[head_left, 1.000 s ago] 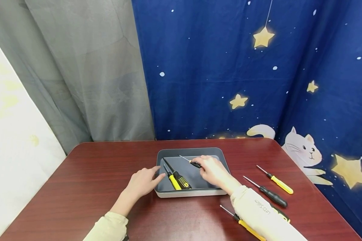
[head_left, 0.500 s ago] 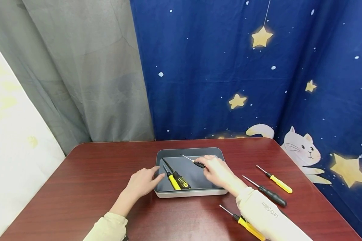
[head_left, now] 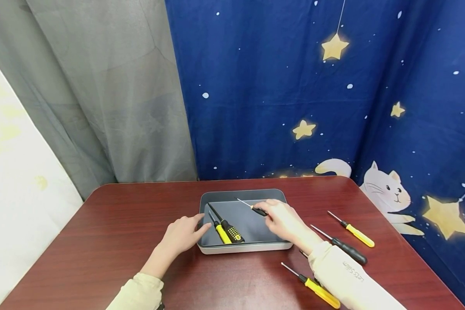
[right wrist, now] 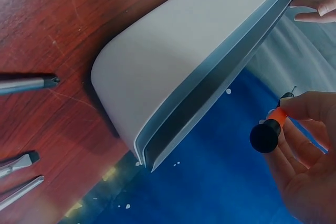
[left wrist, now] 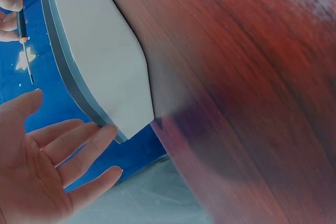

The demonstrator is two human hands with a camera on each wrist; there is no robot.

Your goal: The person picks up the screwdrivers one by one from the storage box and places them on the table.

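Note:
My right hand (head_left: 284, 220) pinches a small precision screwdriver (head_left: 259, 211) above the grey tray (head_left: 252, 248); its thin shaft points to the far left. In the right wrist view, that screwdriver (right wrist: 277, 116) shows a black and orange handle between thumb and fingers. My left hand (head_left: 181, 236) is at the tray's left side. The left wrist view shows this hand (left wrist: 47, 166) with spread fingers, fingertips touching the rim (left wrist: 92, 111). Inside the tray lie a screwdriver with a black, yellow-dotted handle (head_left: 232, 231) and one with a yellow handle (head_left: 223, 234), side by side.
Right of the tray on the dark red table (head_left: 147, 202) lie a yellow-handled screwdriver (head_left: 360, 236), a black one (head_left: 350, 251) and another yellow one (head_left: 321, 295) nearer. The right sleeve (head_left: 345, 275) partly covers another tool. A blue curtain (head_left: 263, 86) hangs behind the table.
My right hand has shifted slightly right with the precision screwdriver, still over the tray. The right sleeve has moved right as well. My left hand stays at the tray's left rim.

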